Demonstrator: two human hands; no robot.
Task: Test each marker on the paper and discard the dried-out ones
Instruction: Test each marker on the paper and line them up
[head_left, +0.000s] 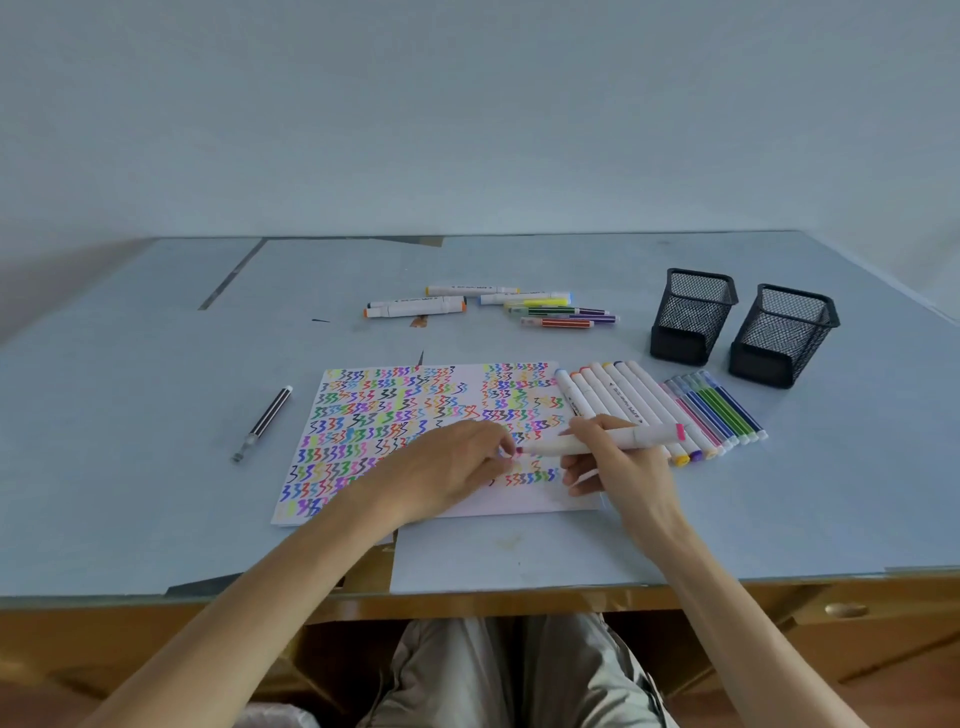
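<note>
At the near edge of the blue-topped table (156, 364), we see the right hand (618, 457) gripping a white pink-ended marker (602, 440), held nearly level with its pink tip pointing left over the paper (524, 501). The left hand (457, 462) rests on the sheet, its fingertips (506, 452) curled in at the marker's tip and pinching something small and pink there; we cannot tell whether it is the cap. The paper lies near the table's front edge, most of it covered in rows of multicoloured zigzags, with a bare strip along its near right corner. Just beside the sheet's right edge lies a row of white markers (618, 400), and next to them a row of thin coloured pens (722, 410). Toward the right edge stand two black mesh pen holders (691, 312), side by side. Farther back, toward the middle of the table, we see a loose group of markers and pens (493, 306). Left of the paper, well apart, lies a single dark pen (265, 421).
</note>
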